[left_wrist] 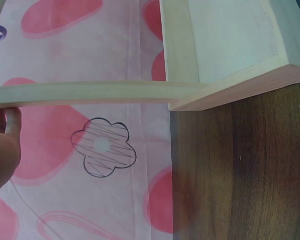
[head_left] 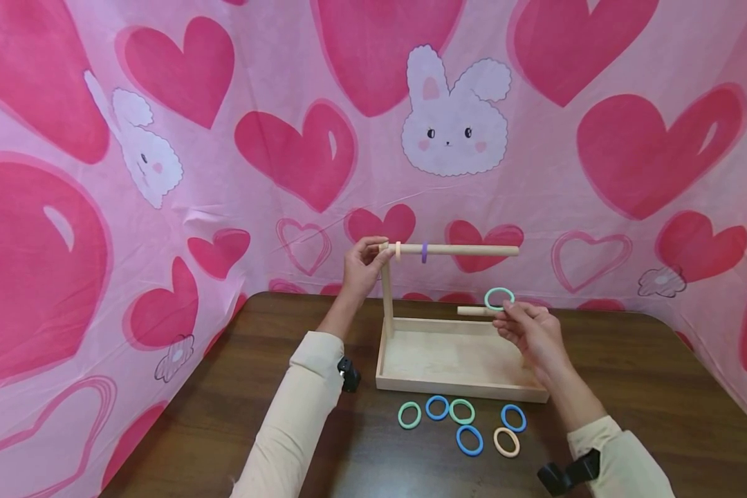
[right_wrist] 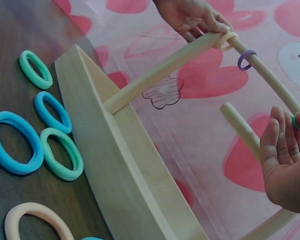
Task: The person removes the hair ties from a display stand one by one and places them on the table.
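My left hand [head_left: 362,268] holds the top corner of a wooden stand, where its upright post [head_left: 387,297] meets the upper rod [head_left: 473,250]. A peach hair tie [head_left: 398,251] and a purple hair tie [head_left: 425,253] hang on that rod, the peach one closest to the post. Between thumb and fingers, my right hand [head_left: 532,333] pinches a mint green hair tie [head_left: 499,289], below the rod's free end and apart from it. A lower rod [head_left: 471,311] runs behind this hand, which hides part of it. In the right wrist view, only a sliver of the pinched hair tie shows.
The stand's shallow wooden tray [head_left: 460,389] sits on a dark wooden table [head_left: 274,387]. In front lie several loose hair ties: green [head_left: 409,426], blue [head_left: 469,451] and peach [head_left: 506,454] among them. A pink heart-patterned cloth [head_left: 373,180] hangs behind the table.
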Available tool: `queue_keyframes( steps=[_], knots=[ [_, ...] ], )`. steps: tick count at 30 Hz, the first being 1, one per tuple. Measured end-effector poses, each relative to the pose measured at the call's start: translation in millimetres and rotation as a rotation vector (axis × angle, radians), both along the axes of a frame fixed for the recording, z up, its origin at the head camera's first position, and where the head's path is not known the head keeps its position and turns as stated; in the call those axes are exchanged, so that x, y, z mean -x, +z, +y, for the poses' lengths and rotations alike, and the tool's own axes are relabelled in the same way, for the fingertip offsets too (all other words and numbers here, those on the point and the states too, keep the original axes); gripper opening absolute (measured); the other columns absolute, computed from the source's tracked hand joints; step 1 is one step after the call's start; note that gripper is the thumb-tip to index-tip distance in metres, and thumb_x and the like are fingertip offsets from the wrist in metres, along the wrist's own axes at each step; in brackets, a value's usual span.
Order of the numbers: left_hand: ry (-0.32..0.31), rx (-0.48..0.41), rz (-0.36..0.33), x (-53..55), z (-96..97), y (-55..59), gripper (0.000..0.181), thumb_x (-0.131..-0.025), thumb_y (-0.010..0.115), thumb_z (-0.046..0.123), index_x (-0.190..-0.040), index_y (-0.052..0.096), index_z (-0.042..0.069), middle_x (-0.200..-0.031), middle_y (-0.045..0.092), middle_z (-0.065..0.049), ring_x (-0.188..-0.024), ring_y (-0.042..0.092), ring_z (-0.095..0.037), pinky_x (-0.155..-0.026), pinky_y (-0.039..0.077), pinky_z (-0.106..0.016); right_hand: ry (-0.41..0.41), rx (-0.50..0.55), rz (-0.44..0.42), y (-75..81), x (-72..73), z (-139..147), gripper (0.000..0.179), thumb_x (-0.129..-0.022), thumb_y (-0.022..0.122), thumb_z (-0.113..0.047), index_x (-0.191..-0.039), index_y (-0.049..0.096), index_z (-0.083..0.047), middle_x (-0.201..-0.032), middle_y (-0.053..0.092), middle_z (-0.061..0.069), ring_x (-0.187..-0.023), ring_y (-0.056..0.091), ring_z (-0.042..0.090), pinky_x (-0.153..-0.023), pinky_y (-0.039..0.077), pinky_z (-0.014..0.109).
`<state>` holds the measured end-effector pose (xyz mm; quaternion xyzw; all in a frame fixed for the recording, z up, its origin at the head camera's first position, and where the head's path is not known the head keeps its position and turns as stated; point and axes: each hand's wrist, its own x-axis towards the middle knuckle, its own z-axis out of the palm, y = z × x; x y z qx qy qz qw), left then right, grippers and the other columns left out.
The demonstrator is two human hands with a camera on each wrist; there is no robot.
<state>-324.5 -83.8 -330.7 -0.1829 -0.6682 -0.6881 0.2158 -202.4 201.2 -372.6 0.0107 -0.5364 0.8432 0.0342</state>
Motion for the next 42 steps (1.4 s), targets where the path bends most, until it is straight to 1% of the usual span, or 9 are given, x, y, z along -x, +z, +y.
queue_keyframes(
  steps=[4, 11, 18, 22, 28, 31, 34, 36, 42],
  knots=[
    [-0.001, -0.001, 0.005, -1.2, -0.5, 0.0, 0.025, -0.089, 0.073, -0.004, -0.113, 0.066, -0.010, -0.099, 0.072, -0.030, -0.075, 0.062, 0.002, -0.071, 0.051, -0.016, 0.014, -0.037, -0.015, -4.4, -2.0, -0.5, 0.027, -0.104, 0.057, -0.015, -0.082, 0.072, -0.020, -0.073, 0.076, -0.007, -0.068, 0.074, 0.004, -0.071, 0.060, 0.019],
    [-0.006, -0.009, 0.000, -1.8, -0.1, 1.4, 0.025, -0.089, 0.073, -0.004, -0.112, 0.066, -0.010, -0.095, 0.075, -0.023, -0.076, 0.063, 0.001, -0.072, 0.051, -0.016, 0.063, -0.092, -0.003, -12.1, -5.8, -1.6, 0.029, -0.105, 0.054, -0.013, -0.085, 0.073, -0.021, -0.076, 0.076, -0.009, -0.069, 0.073, 0.002, -0.070, 0.059, 0.018],
    [-0.008, 0.010, 0.014, 1.3, -0.3, 0.1, 0.026, -0.089, 0.072, -0.005, -0.114, 0.065, -0.011, -0.099, 0.073, -0.029, -0.076, 0.063, 0.002, -0.072, 0.051, -0.017, 0.111, -0.149, -0.003, -17.7, -10.4, -3.5, 0.031, -0.105, 0.054, -0.012, -0.086, 0.075, -0.025, -0.076, 0.074, -0.010, -0.070, 0.072, 0.001, -0.070, 0.059, 0.017],
    [-0.006, 0.010, 0.017, 1.6, 0.1, 0.4, 0.026, -0.089, 0.072, -0.005, -0.113, 0.065, -0.010, -0.099, 0.073, -0.030, -0.075, 0.063, 0.002, -0.071, 0.051, -0.017, 0.133, -0.174, -0.002, -22.5, -12.0, -4.1, 0.033, -0.105, 0.052, -0.011, -0.087, 0.075, -0.026, -0.077, 0.075, -0.011, -0.071, 0.072, 0.001, -0.071, 0.059, 0.018],
    [-0.004, 0.004, 0.011, 0.9, 0.0, 0.8, 0.026, -0.089, 0.073, -0.005, -0.113, 0.066, -0.010, -0.096, 0.075, -0.024, -0.075, 0.063, 0.003, -0.071, 0.051, -0.016, 0.147, -0.222, -0.041, -28.5, -14.0, -5.0, 0.032, -0.106, 0.052, -0.014, -0.087, 0.074, -0.028, -0.078, 0.074, -0.012, -0.073, 0.072, 0.000, -0.072, 0.059, 0.018],
    [-0.009, -0.003, 0.013, 0.4, -0.3, 0.6, 0.026, -0.089, 0.073, -0.005, -0.113, 0.065, -0.011, -0.095, 0.075, -0.022, -0.075, 0.063, 0.002, -0.071, 0.051, -0.016, 0.180, -0.250, -0.051, -30.5, -15.5, -5.3, 0.031, -0.106, 0.052, -0.015, -0.087, 0.073, -0.026, -0.077, 0.074, -0.012, -0.073, 0.072, 0.000, -0.072, 0.059, 0.018],
    [-0.013, -0.010, 0.016, 0.3, -0.3, 0.4, 0.025, -0.089, 0.072, -0.005, -0.112, 0.065, -0.011, -0.096, 0.075, -0.024, -0.075, 0.063, 0.002, -0.071, 0.051, -0.017, 0.238, -0.278, -0.059, -32.4, -16.4, -4.8, 0.029, -0.106, 0.052, -0.014, -0.087, 0.071, -0.025, -0.077, 0.074, -0.011, -0.073, 0.071, 0.000, -0.071, 0.059, 0.018],
    [-0.014, -0.010, 0.013, 0.4, -0.4, 0.3, 0.025, -0.089, 0.072, -0.006, -0.112, 0.065, -0.011, -0.095, 0.075, -0.023, -0.076, 0.063, 0.002, -0.071, 0.051, -0.016, 0.273, -0.293, -0.062, -34.2, -16.6, -4.5, 0.030, -0.106, 0.052, -0.012, -0.087, 0.072, -0.025, -0.077, 0.073, -0.011, -0.072, 0.071, 0.001, -0.070, 0.059, 0.018],
    [-0.013, -0.009, -0.001, 0.1, -0.7, 0.6, 0.026, -0.089, 0.073, -0.005, -0.113, 0.065, -0.010, -0.091, 0.077, -0.011, -0.076, 0.063, 0.002, -0.071, 0.051, -0.016, 0.362, -0.326, -0.086, -43.3, -16.5, -4.1, 0.026, -0.105, 0.053, -0.012, -0.089, 0.071, -0.023, -0.078, 0.074, -0.010, -0.073, 0.073, 0.002, -0.070, 0.059, 0.018]
  ],
)
